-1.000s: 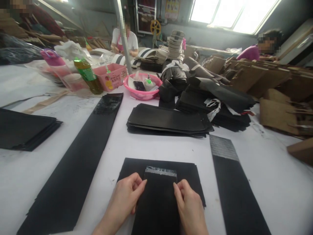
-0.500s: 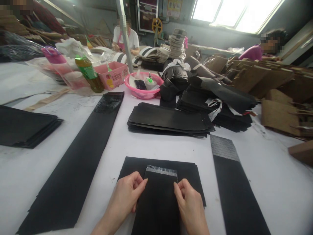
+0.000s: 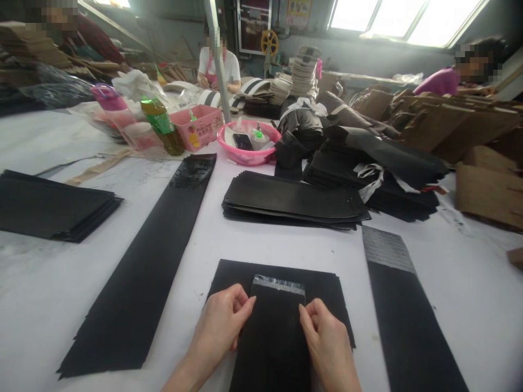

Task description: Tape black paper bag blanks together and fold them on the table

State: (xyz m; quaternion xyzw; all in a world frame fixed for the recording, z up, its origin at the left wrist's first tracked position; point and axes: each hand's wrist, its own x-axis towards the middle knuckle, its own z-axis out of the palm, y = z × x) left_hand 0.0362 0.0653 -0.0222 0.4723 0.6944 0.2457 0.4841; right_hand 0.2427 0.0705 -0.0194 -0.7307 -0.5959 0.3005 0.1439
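Note:
A narrow black paper piece (image 3: 275, 332) with a shiny glued strip along its far edge lies on a low stack of black sheets (image 3: 327, 288) at the near table edge. My left hand (image 3: 224, 321) pinches its left edge with curled fingers. On the other side my right hand (image 3: 327, 340) grips the right edge in the same way. Both hands press the piece down onto the stack.
Long black strips lie to the left (image 3: 151, 256) and right (image 3: 404, 310). A pile of black sheets (image 3: 292, 201) sits ahead, another (image 3: 53, 204) at far left. A pink basin (image 3: 249, 144), a green bottle (image 3: 163, 125), brown paper bags (image 3: 449, 130) and three seated people stand beyond.
The view has shifted slightly, so everything sits a bit further right in the picture. My hands keep the same pinch on the black piece.

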